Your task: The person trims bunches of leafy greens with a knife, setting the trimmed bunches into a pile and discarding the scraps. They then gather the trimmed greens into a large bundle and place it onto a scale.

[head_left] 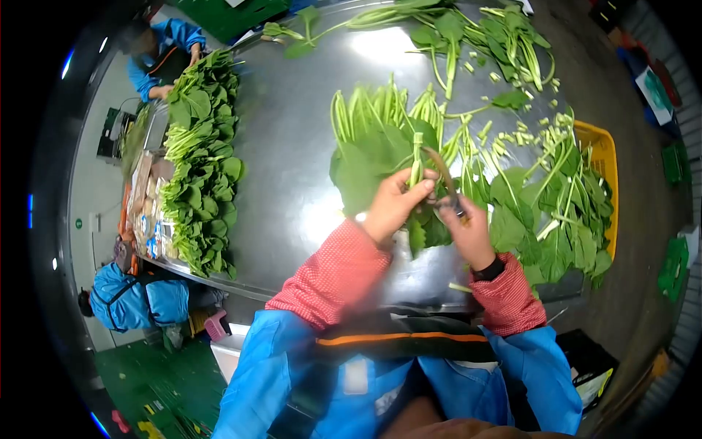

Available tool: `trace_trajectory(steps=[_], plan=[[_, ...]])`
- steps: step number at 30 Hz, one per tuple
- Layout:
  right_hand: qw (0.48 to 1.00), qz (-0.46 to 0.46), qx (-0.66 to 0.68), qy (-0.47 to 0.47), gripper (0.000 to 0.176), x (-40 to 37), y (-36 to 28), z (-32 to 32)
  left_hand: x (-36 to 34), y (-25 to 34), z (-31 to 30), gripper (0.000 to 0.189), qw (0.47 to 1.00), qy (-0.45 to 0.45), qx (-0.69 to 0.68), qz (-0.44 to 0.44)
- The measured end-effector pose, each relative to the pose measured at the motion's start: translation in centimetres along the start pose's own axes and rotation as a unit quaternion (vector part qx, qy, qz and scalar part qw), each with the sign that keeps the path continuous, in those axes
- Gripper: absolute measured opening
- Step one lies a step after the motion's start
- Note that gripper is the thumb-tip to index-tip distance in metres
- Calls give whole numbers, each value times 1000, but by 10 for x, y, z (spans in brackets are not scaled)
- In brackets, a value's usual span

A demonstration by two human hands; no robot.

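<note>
My left hand (393,205) is closed around a leafy green stalk (417,155), its cut end pointing up and its leaves hanging below. My right hand (468,233) grips a sickle (447,175) by its dark handle. The curved blade rises right beside the stalk and close to my left fingertips. Just beyond my hands, a bunch of leafy greens (369,121) lies with its pale stems facing away from me. To the right of my right hand, loose greens (563,249) are heaped at the table's edge.
A metal table (285,139) carries a long row of greens (199,190) at left and more stalks (504,40) at the far right, with cut stem pieces (521,137) scattered nearby. A yellow crate (603,157) stands behind the right heap. Two people in blue (164,55) are at left.
</note>
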State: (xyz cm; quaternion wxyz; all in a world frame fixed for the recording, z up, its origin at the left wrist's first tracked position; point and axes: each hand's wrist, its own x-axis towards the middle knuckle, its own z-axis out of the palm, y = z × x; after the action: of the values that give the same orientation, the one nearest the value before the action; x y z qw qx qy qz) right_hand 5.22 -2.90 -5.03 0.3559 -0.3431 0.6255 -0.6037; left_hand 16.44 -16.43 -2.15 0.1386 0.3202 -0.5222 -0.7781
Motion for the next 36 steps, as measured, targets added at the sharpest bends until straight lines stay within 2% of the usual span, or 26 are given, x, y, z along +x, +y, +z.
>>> trace_trajectory(steps=[2,3,4,6,7,10,11,13,14,15,17,19,20,22,23,24,25,26,27,28,30,31,32,33,34,36], plan=[[993,-31,-100,62,20,8,-16,-16,-1,4,-1,26,999,-29,33,-6],[974,-22,-220,50,21,12,-25,-28,-3,7,1,26,997,-49,49,-20],[963,-77,-251,54,17,15,-31,-32,-5,9,3,26,995,-69,64,-36],[899,-267,-336,86,13,23,-32,-32,-11,12,11,26,988,-105,93,-57],[877,-283,-383,62,14,25,-32,-36,-14,13,16,27,985,-121,107,-61],[876,-183,-445,8,14,27,-5,-58,-19,16,22,27,981,-132,127,-63],[875,-157,-456,37,18,25,18,-69,-20,14,19,27,982,-126,120,-67],[959,-43,-270,77,18,19,34,-81,-16,7,14,25,984,-122,99,-79],[980,18,-170,97,18,15,39,-83,-16,4,14,25,980,-156,78,-98],[996,35,-30,78,20,14,29,-79,-16,0,16,25,973,-189,56,-118],[1000,-7,3,-2,24,8,31,-63,-17,-5,24,28,957,-243,15,-161],[996,12,-4,-93,25,6,27,-60,-19,-4,30,33,956,-244,10,-162],[988,52,-25,-143,23,6,21,-62,-18,-6,24,34,955,-244,-4,-171],[972,129,-58,-186,19,12,0,-70,-18,3,8,40,942,-277,37,-185],[967,168,-67,-179,17,16,-14,-81,-18,8,-1,43,935,-293,57,-192],[960,207,-76,-171,17,20,-18,-91,-20,9,-10,39,946,-263,52,-181],[963,196,-152,-106,22,25,-12,-100,-23,9,-19,36,957,-232,48,-169],[972,19,-232,-24,29,32,24,-116,-25,9,-23,35,966,-201,43,-156],[900,35,-434,28,32,37,12,-115,-28,10,-21,32,976,-170,11,-138],[783,47,-615,78,35,44,0,-113,-27,5,-22,30,980,-142,-14,-136],[886,11,-448,120,39,66,15,-95,-19,-9,-23,28,986,-84,-61,-128],[931,21,-356,81,47,76,22,-80,-16,-9,-20,21,989,-57,-47,-131],[938,74,-337,43,54,87,36,-63,-11,-14,-21,19,990,-53,-57,-117],[920,142,-364,18,57,98,44,-47,-3,-22,-24,17,991,-49,-67,-101],[897,156,-414,19,57,106,57,-34,3,-26,-26,16,992,-46,-77,-83],[888,157,-431,31,51,111,86,-17,8,-19,-27,18,994,-3,-56,-92]])
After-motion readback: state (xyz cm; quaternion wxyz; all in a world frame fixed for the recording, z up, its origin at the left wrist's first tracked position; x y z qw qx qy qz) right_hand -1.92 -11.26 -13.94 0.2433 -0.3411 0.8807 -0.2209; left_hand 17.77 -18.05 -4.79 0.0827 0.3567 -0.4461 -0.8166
